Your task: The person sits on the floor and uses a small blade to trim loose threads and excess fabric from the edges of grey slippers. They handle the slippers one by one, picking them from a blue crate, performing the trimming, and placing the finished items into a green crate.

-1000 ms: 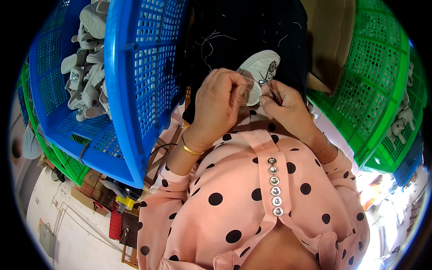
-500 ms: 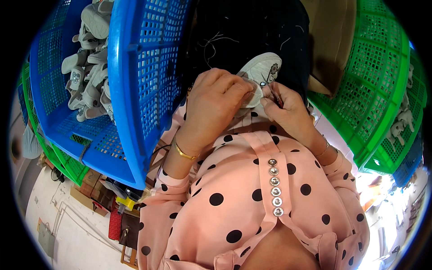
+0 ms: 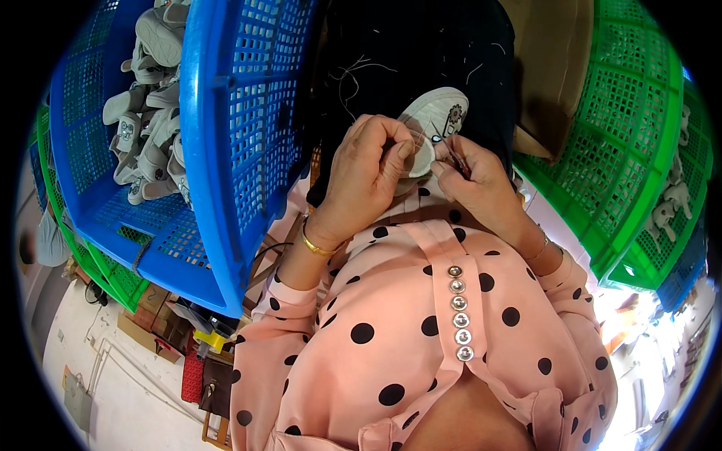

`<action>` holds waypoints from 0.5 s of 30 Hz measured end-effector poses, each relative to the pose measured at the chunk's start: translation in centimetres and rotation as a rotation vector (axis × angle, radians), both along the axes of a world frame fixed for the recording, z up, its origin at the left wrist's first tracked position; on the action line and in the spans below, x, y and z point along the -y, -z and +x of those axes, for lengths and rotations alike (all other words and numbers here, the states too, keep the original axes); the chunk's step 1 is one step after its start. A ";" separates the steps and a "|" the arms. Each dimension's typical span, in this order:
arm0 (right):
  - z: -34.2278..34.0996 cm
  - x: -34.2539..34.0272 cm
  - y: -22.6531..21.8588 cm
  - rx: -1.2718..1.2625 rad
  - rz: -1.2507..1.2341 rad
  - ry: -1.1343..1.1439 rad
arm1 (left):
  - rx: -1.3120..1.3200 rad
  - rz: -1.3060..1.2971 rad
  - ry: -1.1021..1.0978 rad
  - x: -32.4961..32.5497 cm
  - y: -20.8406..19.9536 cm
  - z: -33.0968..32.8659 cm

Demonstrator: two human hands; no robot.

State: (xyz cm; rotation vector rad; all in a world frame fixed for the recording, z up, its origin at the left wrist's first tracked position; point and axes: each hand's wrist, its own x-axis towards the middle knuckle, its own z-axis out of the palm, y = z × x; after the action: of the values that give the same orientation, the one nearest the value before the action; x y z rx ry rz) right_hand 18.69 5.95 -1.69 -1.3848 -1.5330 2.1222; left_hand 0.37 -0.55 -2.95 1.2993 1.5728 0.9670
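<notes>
Blue basket [image 3: 201, 143] and green basket [image 3: 635, 150] flanked dark lap [image 3: 429, 52]; white shoe [image 3: 432, 110] sat over it, between hands. Left hand [image 3: 367, 161] had thumb and finger pressed together, contents indiscernible; right hand [image 3: 481, 177] gripped dark-red tool [image 3: 459, 164].

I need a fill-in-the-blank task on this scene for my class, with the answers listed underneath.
1. On the picture's left, a heap of shoes sits in a ____ basket.
2. The pink shirt is patterned with black ____.
3. The person's left hand is by the pale shoe, while the small dark-handled tool is in the ____ hand.
4. The nearest basket on the picture's right is coloured ____.

Missing words: blue; dots; right; green.
</notes>
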 end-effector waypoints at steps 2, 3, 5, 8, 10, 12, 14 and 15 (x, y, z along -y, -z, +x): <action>-0.1 -0.1 -0.1 0.001 0.022 -0.016 | -0.015 0.002 0.013 0.0 -0.2 -0.2; -0.1 -0.3 -0.3 0.039 0.124 -0.058 | -0.022 0.004 0.020 0.0 -0.3 -0.2; 0.3 -0.8 -0.9 0.116 0.328 -0.146 | -0.020 0.019 -0.011 0.0 -0.3 0.0; 1.3 -2.2 -1.3 0.275 0.776 -0.299 | -0.137 0.115 -0.027 0.0 0.1 0.5; 1.6 -3.3 -2.1 0.394 0.941 -0.476 | -0.208 0.171 -0.034 0.0 0.2 0.9; 1.9 -4.3 -3.0 0.447 1.047 -0.652 | -0.229 0.194 -0.047 0.0 0.4 1.2; 1.5 -4.7 -3.9 0.449 1.065 -0.704 | -0.268 0.226 -0.037 0.1 0.3 1.3; 1.3 -4.8 -4.1 0.448 1.074 -0.730 | -0.289 0.242 -0.032 0.1 0.3 1.3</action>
State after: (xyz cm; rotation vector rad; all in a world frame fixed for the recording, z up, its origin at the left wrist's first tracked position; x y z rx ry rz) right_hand 20.01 10.74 2.45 -0.9374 -3.0057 0.7449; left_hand 1.67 -0.62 -3.22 1.6462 1.7371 1.0500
